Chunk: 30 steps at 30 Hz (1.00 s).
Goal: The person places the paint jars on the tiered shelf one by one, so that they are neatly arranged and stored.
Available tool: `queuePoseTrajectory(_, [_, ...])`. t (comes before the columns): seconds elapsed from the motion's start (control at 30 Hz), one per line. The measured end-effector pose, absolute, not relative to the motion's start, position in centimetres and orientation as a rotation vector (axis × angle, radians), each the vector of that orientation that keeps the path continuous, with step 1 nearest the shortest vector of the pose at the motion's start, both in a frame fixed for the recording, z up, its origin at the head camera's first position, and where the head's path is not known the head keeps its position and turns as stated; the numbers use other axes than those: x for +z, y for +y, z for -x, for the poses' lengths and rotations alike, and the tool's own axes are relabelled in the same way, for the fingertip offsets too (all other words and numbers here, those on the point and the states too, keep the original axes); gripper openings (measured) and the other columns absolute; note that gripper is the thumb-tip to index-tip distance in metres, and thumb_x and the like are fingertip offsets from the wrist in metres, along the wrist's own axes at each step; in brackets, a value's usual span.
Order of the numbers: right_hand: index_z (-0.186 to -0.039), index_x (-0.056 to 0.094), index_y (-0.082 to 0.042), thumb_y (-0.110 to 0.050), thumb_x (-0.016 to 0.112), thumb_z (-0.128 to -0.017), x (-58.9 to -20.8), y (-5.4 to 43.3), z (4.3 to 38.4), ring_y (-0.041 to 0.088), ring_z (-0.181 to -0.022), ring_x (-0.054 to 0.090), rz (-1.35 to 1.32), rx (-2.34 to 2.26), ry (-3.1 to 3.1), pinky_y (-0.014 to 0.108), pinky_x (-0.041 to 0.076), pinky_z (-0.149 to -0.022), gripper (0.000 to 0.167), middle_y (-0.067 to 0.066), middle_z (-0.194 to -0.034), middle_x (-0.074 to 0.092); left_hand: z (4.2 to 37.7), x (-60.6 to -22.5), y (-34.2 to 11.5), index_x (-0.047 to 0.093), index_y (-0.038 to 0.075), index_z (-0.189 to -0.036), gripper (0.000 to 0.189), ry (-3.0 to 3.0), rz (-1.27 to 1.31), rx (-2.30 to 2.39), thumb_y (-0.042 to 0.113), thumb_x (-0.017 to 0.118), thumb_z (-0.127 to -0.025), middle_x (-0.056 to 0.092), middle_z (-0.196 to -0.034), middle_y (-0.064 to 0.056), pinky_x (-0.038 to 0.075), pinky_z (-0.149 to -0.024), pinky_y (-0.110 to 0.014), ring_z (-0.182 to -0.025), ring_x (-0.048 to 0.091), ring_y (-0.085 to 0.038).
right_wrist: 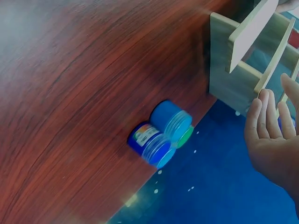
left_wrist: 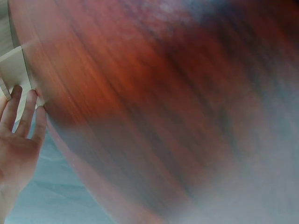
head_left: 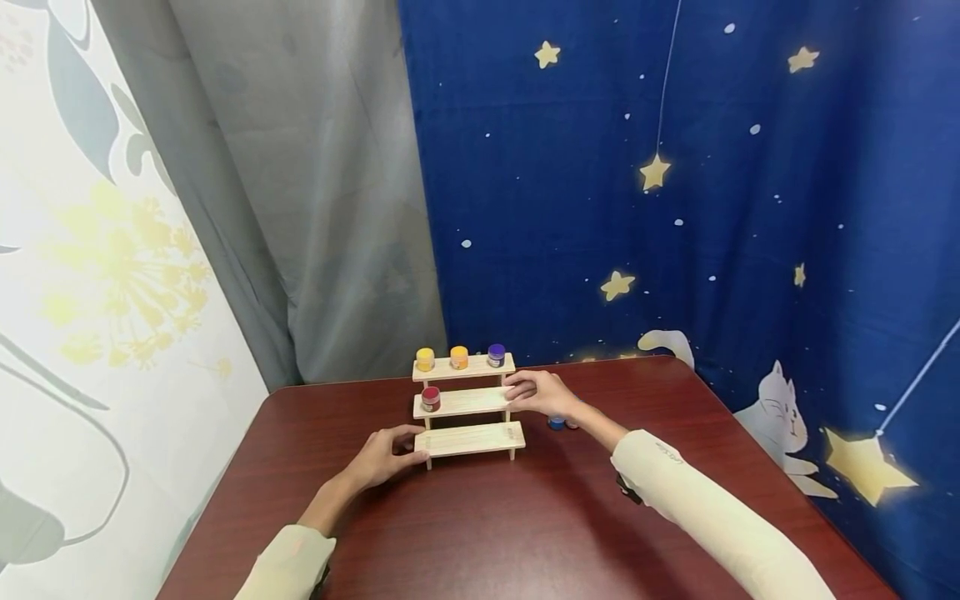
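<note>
A three-tier wooden display stand (head_left: 468,439) is on the table between both hands. My left hand (head_left: 382,456) grips the left end of its lowest tier, thumb in front and fingers behind. At the right end of the middle tier, my right hand (head_left: 536,393) holds the board's edge with thumb and fingertips. A yellow paint jar (head_left: 425,359), an orange jar (head_left: 459,357) and a purple jar (head_left: 497,356) stand along the top tier. On the middle tier's left end is a red jar (head_left: 431,399). The lowest tier carries nothing.
Right of the stand, partly behind the right hand, are a dark blue jar (right_wrist: 150,144), a lighter blue jar (right_wrist: 170,120) and a green one (right_wrist: 185,138). The dark red wooden table (head_left: 480,533) ends at a grey curtain (head_left: 337,208) and a starry blue curtain (head_left: 570,208).
</note>
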State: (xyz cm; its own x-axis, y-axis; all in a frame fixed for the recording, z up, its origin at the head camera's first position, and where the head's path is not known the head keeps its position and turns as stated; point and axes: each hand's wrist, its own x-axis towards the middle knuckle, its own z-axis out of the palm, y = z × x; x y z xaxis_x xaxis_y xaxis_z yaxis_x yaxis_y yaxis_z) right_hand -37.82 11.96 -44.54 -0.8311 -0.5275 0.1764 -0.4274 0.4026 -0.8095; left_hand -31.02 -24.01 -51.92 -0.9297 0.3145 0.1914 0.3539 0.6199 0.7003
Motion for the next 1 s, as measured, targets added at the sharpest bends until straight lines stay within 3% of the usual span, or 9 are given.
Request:
queuePoseTrajectory(0.33, [-0.129,0.065,0.009,-0.003,0.083,-0.088,-45.2,14.0,37.9,0.032,-0.1,0.075,0.81,-1.421,2.593,0.033,0.059,-0.087,0.046,0.023,-0.111,0.075,31.0,-52.2,-24.2,0.07,0.011,-0.131,0.048,-2.798,0.544,-1.219,0.032,0.084,-0.09,0.074,-0.106,-0.001,0.055,-0.083,-0.035,-0.096,0.068,-0.019])
queuePoseTrajectory(0.7, [-0.124,0.071,0.0,-0.006,0.085,-0.086,-46.2,17.4,37.6,0.034,-0.103,0.075,0.772,-1.414,2.693,0.051,0.055,-0.095,0.04,0.023,-0.11,0.075,31.0,-52.1,-24.1,0.07,0.012,-0.13,0.047,-2.779,0.581,-1.214,0.03,0.084,-0.09,0.074,-0.107,-0.002,0.056,-0.085,-0.036,-0.097,0.069,-0.02])
queuePoseTrajectory(1.0, [-0.125,0.069,0.005,0.001,0.081,-0.088,-46.8,20.0,37.7,0.035,-0.1,0.075,0.721,-1.43,2.685,0.036,0.06,-0.086,0.039,0.029,-0.112,0.073,31.1,-52.1,-24.2,0.07,0.011,-0.129,0.045,-2.751,0.641,-1.196,0.03,0.084,-0.09,0.075,-0.105,0.0,0.055,-0.084,-0.035,-0.095,0.069,-0.018])
